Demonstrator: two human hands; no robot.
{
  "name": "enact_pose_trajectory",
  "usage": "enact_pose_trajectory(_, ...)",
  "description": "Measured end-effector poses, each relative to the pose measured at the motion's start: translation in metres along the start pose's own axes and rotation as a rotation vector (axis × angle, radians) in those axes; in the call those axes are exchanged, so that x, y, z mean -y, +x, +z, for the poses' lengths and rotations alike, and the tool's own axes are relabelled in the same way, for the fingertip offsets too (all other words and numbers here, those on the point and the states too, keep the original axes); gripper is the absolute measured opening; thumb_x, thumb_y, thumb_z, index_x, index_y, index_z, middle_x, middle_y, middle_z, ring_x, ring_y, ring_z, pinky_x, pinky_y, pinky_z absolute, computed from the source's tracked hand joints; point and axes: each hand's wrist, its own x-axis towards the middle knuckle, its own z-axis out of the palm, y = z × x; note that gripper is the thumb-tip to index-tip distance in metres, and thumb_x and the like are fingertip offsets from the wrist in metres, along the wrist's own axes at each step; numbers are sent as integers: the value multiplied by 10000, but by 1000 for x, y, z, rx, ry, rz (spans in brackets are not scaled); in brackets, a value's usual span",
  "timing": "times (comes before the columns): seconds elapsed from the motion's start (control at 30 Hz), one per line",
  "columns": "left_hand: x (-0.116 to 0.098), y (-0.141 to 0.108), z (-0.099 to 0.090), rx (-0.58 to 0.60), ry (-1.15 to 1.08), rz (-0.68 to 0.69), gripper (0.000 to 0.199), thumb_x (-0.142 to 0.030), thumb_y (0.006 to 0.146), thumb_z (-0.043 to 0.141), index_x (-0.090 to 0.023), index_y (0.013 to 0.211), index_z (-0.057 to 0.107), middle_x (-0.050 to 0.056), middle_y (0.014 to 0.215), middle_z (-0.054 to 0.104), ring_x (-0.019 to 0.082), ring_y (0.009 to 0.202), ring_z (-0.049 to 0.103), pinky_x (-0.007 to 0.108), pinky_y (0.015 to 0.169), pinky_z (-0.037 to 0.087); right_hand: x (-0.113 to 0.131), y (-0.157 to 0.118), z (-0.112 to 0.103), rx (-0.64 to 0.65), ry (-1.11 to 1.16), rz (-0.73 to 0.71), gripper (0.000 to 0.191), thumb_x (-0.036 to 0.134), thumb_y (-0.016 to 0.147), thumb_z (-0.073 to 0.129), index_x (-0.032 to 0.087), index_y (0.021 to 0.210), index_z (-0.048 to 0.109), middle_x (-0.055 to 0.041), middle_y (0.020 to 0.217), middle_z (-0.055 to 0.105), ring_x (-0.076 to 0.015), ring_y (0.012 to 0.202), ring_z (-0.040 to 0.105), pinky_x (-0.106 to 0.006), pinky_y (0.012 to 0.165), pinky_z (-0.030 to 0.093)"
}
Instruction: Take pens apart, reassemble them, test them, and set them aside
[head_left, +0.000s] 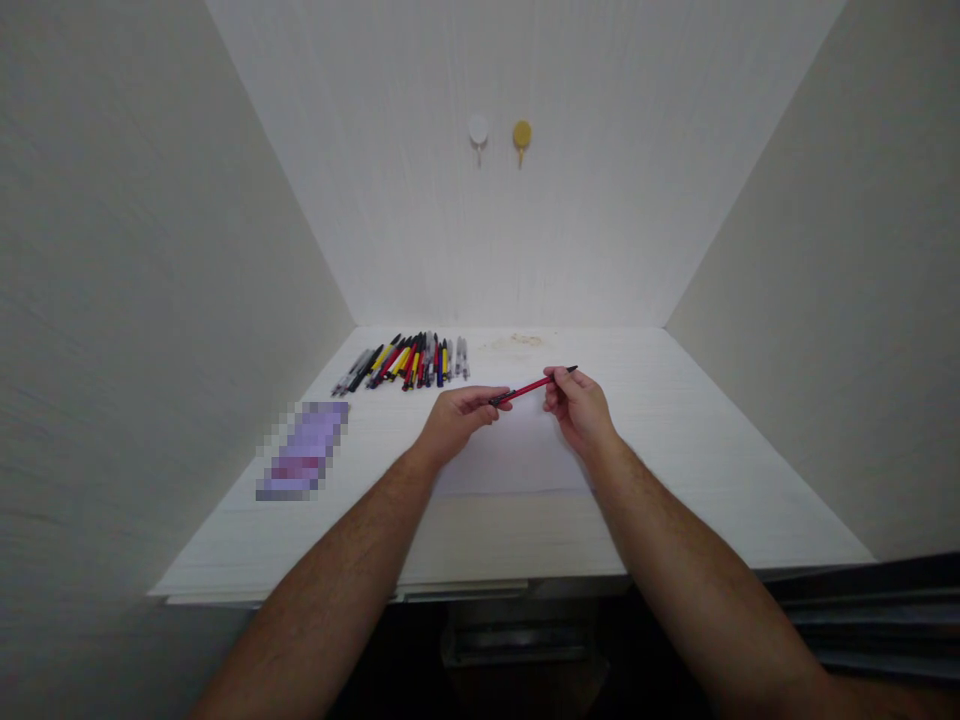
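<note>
Your left hand (459,418) and right hand (581,408) are pinching opposite ends of the red pen (532,386), which is spanning them above the paper (517,455). It's probably feeling light, stiff and slightly slick; you're best holding its barrel. Loose pens (409,362) are lying left, beyond.

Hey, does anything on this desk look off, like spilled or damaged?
Yes, one thing: faint brownish marks mar the white wooden desktop near the back wall, right of the pile of multicoloured pens. They could be a stain or worn surface; I can't tell which. No wet spill shows.
</note>
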Motion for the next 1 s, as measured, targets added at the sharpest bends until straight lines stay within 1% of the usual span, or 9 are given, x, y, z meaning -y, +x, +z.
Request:
enact_pose_trajectory(0.17, 1, 0, -1, 30, -88, -64, 379, -284, 673, 775, -134, 1016, 714, 97, 900, 750, 179, 794, 684, 327, 764, 529, 0, -1, 0, 41, -17, -14, 330, 434, 673, 769, 146, 801, 671, 27, 599, 573, -65, 479, 485, -214, 473, 435)
enact_pose_trajectory(0.33, 4, 1, 1, 57, -90, -137, 331, -239, 605, 809, -132, 898, 698, 73, 831, 748, 194, 804, 696, 358, 792, 534, 0, -2, 1, 82, -70, -30, 328, 446, 684, 760, 150, 784, 661, 30, 577, 566, -74, 478, 492, -222, 480, 438)
enact_pose_trajectory(0.53, 6, 3, 2, 80, -39, -125, 327, -217, 644, 769, -145, 948, 673, 70, 879, 743, 188, 848, 692, 351, 819, 521, 2, -5, 4, 117, -160, -117, 282, 435, 764, 699, 172, 854, 652, 39, 533, 559, -89, 474, 510, -227, 484, 428)
enact_pose_trajectory(0.63, 7, 3, 3, 110, 20, -110, 317, -232, 676, 737, -150, 973, 664, 74, 907, 737, 189, 866, 685, 352, 824, 518, 2, -6, 5, 143, -180, -146, 263, 406, 757, 711, 182, 878, 647, 33, 593, 595, -91, 489, 531, -234, 489, 445)
enact_pose_trajectory(0.73, 7, 3, 2, 116, 161, -83, 307, -260, 701, 704, -163, 990, 669, 67, 924, 729, 184, 861, 673, 343, 809, 517, 3, -6, 5, 142, -168, -148, 276, 410, 748, 715, 183, 886, 644, 5, 715, 652, -98, 520, 565, -252, 497, 483)
enact_pose_trajectory(0.8, 7, 3, -3, 73, 356, -59, 300, -287, 712, 691, -180, 991, 681, 55, 915, 720, 178, 819, 658, 336, 777, 516, 4, -6, 5, 127, -172, -137, 297, 429, 751, 706, 180, 896, 635, -20, 779, 681, -112, 544, 596, -265, 503, 502)
enact_pose_trajectory(0.87, 7, 4, -12, 2, 567, -30, 270, -290, 719, 677, -202, 974, 693, 41, 918, 709, 178, 813, 640, 334, 772, 510, 5, -5, 5, 103, -186, -119, 326, 446, 753, 695, 173, 917, 627, -38, 797, 697, -118, 545, 610, -270, 508, 510)
enact_pose_trajectory(0.93, 9, 5, -25, -54, 713, 5, 252, -250, 709, 663, -221, 958, 693, 34, 978, 700, 191, 905, 632, 338, 832, 497, 7, -4, 4, 51, -211, -103, 390, 441, 745, 699, 171, 1014, 613, -29, 745, 698, -112, 512, 594, -258, 495, 497)
enact_pose_trajectory(1.0, 13, 5, -38, -55, 806, 26, 273, -236, 685, 676, -227, 958, 687, 38, 1068, 681, 210, 1012, 611, 353, 905, 473, 8, -4, 3, -22, -237, -113, 554, 414, 730, 713, 197, 1210, 540, 14, 656, 676, -109, 484, 572, -236, 471, 468)
